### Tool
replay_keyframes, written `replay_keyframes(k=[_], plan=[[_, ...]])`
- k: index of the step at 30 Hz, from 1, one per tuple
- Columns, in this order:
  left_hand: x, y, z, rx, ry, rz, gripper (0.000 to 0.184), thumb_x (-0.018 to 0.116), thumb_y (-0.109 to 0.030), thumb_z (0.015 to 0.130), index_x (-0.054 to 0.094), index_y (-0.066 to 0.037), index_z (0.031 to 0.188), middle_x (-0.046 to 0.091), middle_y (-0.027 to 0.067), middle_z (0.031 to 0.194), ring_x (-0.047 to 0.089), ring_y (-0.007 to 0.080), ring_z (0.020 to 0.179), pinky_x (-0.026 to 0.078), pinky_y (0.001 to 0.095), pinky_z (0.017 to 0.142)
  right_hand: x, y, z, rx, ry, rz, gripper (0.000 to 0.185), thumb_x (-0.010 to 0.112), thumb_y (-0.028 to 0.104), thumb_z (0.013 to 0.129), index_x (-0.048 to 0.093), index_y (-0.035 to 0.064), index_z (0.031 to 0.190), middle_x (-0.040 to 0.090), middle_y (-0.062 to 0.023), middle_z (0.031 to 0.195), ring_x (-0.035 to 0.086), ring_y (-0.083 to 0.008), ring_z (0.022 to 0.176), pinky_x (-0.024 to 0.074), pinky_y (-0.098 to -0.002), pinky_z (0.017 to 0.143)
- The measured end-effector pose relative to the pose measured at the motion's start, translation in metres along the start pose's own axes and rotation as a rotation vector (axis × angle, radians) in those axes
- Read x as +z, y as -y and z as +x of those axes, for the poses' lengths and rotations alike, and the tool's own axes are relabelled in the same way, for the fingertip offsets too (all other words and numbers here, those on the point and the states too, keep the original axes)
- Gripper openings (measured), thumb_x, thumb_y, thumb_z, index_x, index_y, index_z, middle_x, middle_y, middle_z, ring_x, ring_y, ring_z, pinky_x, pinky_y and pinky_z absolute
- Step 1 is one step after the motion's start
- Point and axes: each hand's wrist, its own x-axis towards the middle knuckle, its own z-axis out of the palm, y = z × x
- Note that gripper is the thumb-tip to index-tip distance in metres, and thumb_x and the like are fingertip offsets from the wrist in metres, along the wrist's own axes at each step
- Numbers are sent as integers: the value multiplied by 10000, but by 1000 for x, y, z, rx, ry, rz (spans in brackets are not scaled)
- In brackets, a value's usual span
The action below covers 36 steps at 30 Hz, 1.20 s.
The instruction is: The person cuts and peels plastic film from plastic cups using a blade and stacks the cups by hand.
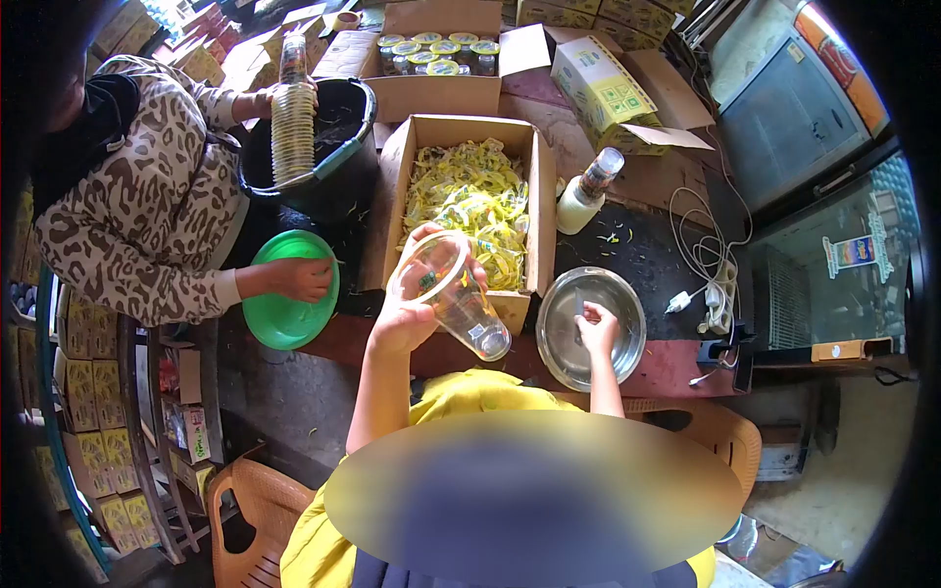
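My left hand (pixel 400 312) is wrapped round a clear plastic cup (pixel 456 299), tilted with its wide rim up and to the left. Beyond it stands an open cardboard box (pixel 544 186) full of small yellow-and-clear packets (pixel 466 186). Over a round metal bowl (pixel 559 367) at the right, my right hand (pixel 597 331) has its fingers pinched on a small flat piece (pixel 579 302) that I cannot make out. A white container (pixel 576 211) behind the bowl has a clear cup (pixel 600 172) leaning on top.
At the left a co-worker holds stacked cups (pixel 293 132) over a black bucket (pixel 363 137), the other hand over a green bowl (pixel 279 328). Lidded jars (pixel 441 54) fill a box behind. White cables (pixel 706 255) lie at the right.
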Motion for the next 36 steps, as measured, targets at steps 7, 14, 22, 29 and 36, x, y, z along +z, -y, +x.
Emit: replay_keyframes(k=[7,14,22,29,36], plan=[[11,9,-8,33,-59,222,897,770,-247,544,272,-103,1277,427,128,1048,492,279,975,430,413,848,24,-40,5,-46,71,-128,385,649,3,619,616,24,1002,646,-73,751,627,-129,666,509,-265,644],[23,15,-14,24,-84,361,920,766,-247,536,242,-108,1279,473,131,1072,503,265,998,437,400,841,25,-65,16,-26,194,94,528,774,109,567,582,-5,1046,654,-100,816,627,-133,678,506,-270,644],[32,27,-17,69,-55,296,947,772,-320,534,227,-116,1281,470,131,1084,501,271,1005,430,389,856,29,-66,28,158,344,184,547,745,58,604,531,-23,1102,627,-134,882,621,-168,723,529,-276,612],[41,33,-23,50,-97,320,920,771,-251,561,203,-92,1267,436,103,1132,451,238,1079,392,345,910,32,-42,28,291,271,78,463,718,49,576,581,-21,1013,640,-143,831,633,-180,659,535,-321,525],[52,39,-25,97,-194,511,963,781,-328,545,200,-91,1275,457,112,1125,498,268,1043,417,377,892,-7,8,17,-167,279,-425,613,727,44,490,553,1,1077,629,-190,870,622,-295,811,474,-340,819]])
